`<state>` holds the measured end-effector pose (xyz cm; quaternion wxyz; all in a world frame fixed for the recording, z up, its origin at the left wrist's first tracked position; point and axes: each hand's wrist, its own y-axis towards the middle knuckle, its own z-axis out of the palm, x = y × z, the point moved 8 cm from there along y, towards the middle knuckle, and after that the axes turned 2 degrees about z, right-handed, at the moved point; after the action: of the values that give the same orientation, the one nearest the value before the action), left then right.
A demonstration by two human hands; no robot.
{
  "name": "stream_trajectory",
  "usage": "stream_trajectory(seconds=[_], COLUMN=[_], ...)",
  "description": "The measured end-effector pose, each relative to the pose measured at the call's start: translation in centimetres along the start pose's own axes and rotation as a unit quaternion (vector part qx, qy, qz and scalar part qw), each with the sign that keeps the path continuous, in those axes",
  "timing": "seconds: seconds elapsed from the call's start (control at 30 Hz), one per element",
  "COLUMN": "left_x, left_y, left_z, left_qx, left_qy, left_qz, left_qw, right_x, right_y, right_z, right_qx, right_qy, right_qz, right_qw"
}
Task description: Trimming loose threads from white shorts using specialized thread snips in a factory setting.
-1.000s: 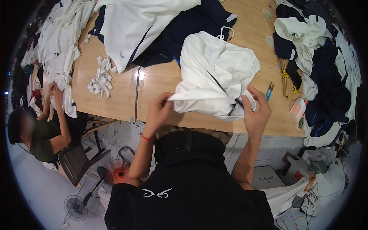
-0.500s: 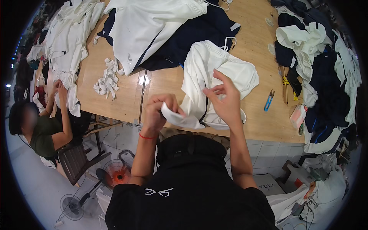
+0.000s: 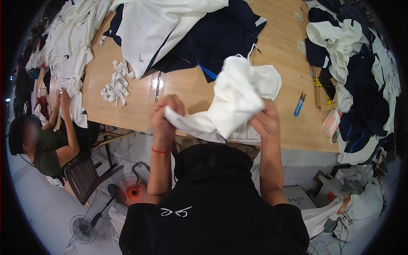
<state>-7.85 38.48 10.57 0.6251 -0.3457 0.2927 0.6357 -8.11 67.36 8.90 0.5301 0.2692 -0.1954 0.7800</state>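
Note:
A white garment is bunched up in front of me at the table's near edge, partly lifted and blurred by motion. A white drawstring loop shows at its far end. My left hand is closed on a band-like end of it, which stretches across toward the middle. On the other side, my right hand grips the raised cloth between thumb and fingers. Right of the garment, thread snips with blue handles lie on the wooden table.
Farther back lie a white garment and navy garments. White fabric scraps sit at the left. A seated co-worker handles white cloth there. Navy and white clothes pile up at the right. A fan stands on the floor.
My right hand, open and apart before, has come down and grips the cloth, which is lifted and folded over. My left hand has pulled its end slightly left.

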Motion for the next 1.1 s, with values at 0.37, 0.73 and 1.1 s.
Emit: stream_trajectory(seconds=[0.37,0.73,1.1], left_x=[-5.5,4.9,3.7], left_y=[0.4,-3.0,-2.9], left_z=[-6.3,5.3,4.1], left_qx=[-0.015,0.288,0.163], left_qy=[0.67,0.631,0.43], left_qz=[0.104,-0.015,0.018], left_qw=[0.735,0.72,0.888], right_x=[6.9,6.7,7.6], right_y=[-6.3,-1.2,-2.6], right_z=[-2.8,-2.3,-3.8], right_qx=[-0.097,-0.19,-0.302], right_qy=[-0.765,-0.813,-0.196], right_qz=[0.122,-0.038,-0.015], right_qw=[0.625,0.548,0.933])
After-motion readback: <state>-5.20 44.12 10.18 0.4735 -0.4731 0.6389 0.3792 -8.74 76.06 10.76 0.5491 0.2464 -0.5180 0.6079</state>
